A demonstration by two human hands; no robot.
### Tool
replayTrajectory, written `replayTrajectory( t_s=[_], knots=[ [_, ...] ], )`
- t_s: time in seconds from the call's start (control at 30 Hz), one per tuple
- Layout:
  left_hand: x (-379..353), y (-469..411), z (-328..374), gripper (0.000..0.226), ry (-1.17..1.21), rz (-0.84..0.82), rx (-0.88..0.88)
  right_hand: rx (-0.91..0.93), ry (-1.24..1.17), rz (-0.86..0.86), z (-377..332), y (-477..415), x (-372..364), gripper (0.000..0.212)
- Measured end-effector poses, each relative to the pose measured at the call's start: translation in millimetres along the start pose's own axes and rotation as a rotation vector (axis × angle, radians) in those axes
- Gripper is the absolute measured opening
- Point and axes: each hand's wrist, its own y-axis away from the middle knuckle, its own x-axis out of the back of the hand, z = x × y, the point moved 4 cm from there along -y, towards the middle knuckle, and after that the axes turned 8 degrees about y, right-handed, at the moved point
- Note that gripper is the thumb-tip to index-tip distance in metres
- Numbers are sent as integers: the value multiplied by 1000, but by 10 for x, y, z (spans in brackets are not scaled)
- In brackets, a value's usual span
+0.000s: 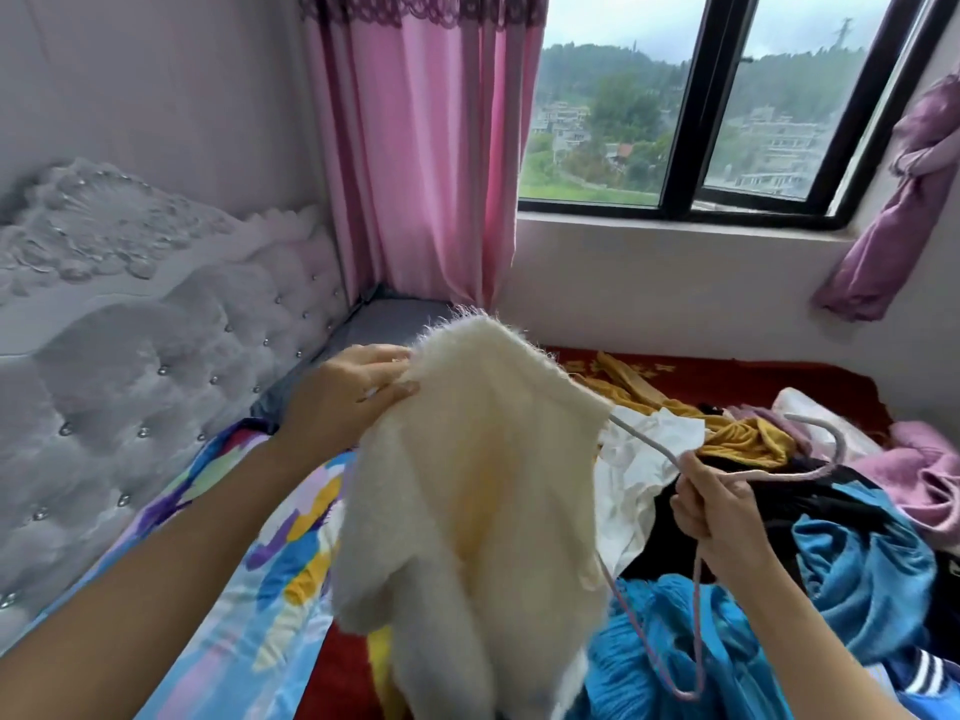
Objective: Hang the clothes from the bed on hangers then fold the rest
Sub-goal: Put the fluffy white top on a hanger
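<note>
A fluffy cream sweater (483, 501) hangs in the air over the bed, half threaded onto a thin pink wire hanger (652, 443). My left hand (348, 394) pinches the sweater's upper left shoulder. My right hand (714, 509) grips the hanger at the base of its hook, to the right of the sweater. One hanger arm runs inside the sweater and is hidden; the other loops down below my right hand. A heap of clothes (831, 537) lies on the bed at the right: blue, black, white, mustard yellow and mauve pieces.
The red bed cover (737, 379) shows behind the heap. A colourful patterned quilt (244, 579) lies at the left beside the tufted grey headboard (135, 356). Pink curtains (421, 148) and a window (696, 111) stand behind the bed. A purple curtain (904, 210) is knotted at the far right.
</note>
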Motion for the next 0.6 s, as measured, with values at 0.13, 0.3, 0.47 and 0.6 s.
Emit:
replayTrajectory(
  t_s=[0.13, 0.3, 0.47, 0.6],
  knots=[
    [-86, -62, 70, 107, 20, -299, -18, 44, 108, -12, -92, 15, -109, 44],
    [-521, -194, 148, 54, -421, -489, -107, 66, 212, -39, -117, 56, -238, 47],
    [-507, -65, 361, 62, -283, -117, -494, 139, 366, -73, -352, 85, -172, 53],
    [-570, 32, 451, 65, -156, -12, -529, 317, 648, -121, -775, 89, -332, 48]
  ],
)
